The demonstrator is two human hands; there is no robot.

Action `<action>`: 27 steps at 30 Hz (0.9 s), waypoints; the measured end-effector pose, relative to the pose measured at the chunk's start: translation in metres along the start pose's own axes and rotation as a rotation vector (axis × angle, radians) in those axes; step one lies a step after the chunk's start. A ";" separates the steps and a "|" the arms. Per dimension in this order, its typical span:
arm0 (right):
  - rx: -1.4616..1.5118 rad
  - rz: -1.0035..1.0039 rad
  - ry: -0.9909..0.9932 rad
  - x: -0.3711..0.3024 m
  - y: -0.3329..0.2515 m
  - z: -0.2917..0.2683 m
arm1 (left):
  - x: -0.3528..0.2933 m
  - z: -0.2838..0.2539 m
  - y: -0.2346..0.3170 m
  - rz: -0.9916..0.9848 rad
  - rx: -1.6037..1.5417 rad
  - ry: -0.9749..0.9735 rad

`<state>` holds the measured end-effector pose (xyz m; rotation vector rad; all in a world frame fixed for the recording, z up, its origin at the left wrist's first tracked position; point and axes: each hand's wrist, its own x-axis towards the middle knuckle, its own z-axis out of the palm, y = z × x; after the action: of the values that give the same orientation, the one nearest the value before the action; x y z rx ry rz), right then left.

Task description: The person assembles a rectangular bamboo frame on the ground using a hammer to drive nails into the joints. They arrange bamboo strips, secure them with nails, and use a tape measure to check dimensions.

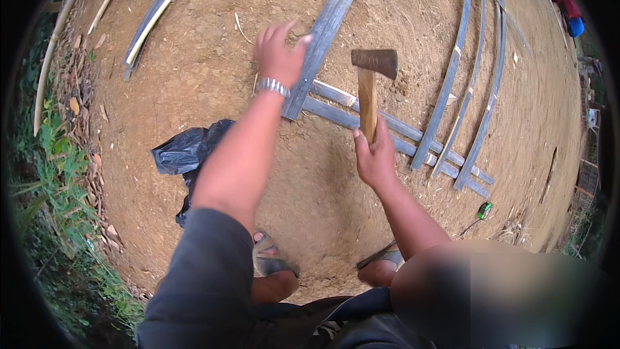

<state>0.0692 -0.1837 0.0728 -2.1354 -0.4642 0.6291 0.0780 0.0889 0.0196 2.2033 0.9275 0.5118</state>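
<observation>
My right hand [376, 160] is wrapped round the wooden handle of a hatchet [367, 100]. Its dark metal head points up and away from me, above the ground. My left hand [281, 55], with a metal watch on the wrist, has its fingers spread. It hovers beside a pair of long grey split-bamboo slats [320, 45], the thumb close to their left edge; whether it touches them I cannot tell. The near end of that pair lies over the left ends of two crosswise slats [394, 138]. At their right ends, several long slats [445, 100] lie across them.
A crumpled black plastic bag [187, 150] lies left of my left forearm. More slats [158, 16] rest at the far left, near green plants [58, 207]. A small green object [485, 210] sits at right. My sandalled feet [274, 262] stand on bare dirt.
</observation>
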 end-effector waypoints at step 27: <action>-0.355 -0.252 -0.205 0.009 -0.029 0.001 | 0.065 0.029 -0.002 0.851 0.719 -0.700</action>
<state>0.0730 -0.1612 0.0935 -2.2968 -1.0051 0.6610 0.1374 0.1254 0.0041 3.0592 -0.3037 -0.3221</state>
